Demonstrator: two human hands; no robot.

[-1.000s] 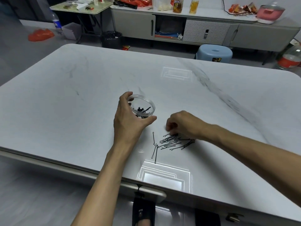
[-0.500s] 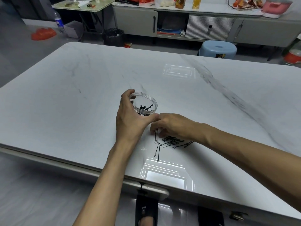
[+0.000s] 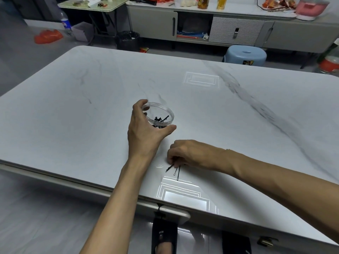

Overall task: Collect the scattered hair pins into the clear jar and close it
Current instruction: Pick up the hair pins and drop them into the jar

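White marble-look counter [image 3: 73, 116] fills most of the view, with ceiling-light reflections near its front edge and farther back at its middle. On it, a little in from the near edge, stands the clear jar [image 3: 159, 115], upright, its mouth uncovered, with a small heap of black hair pins inside [image 3: 161, 119].

The left hand [image 3: 146, 131] is curled around the jar's near and left side, thumb across the front wall and fingers wrapped behind the far rim, so it is closed on the jar.

The right hand [image 3: 185, 153] sits just beside it, nearer the front edge, knuckles up and fingers bunched down together onto the loose hair pins on the counter [image 3: 175, 169]. It pinches or presses a few of them; three or so stick out from under the fingertips toward the near edge, and any others are hidden under the hand. Whether the pins are lifted or lie flat cannot be told.

Both forearms cross the front edge of the counter. Wide bare surface lies to the left, right and behind the jar. Beyond the far edge stand a blue plastic stool [image 3: 245, 55], a black waste bin [image 3: 127, 40] and a long low cabinet [image 3: 229, 28].
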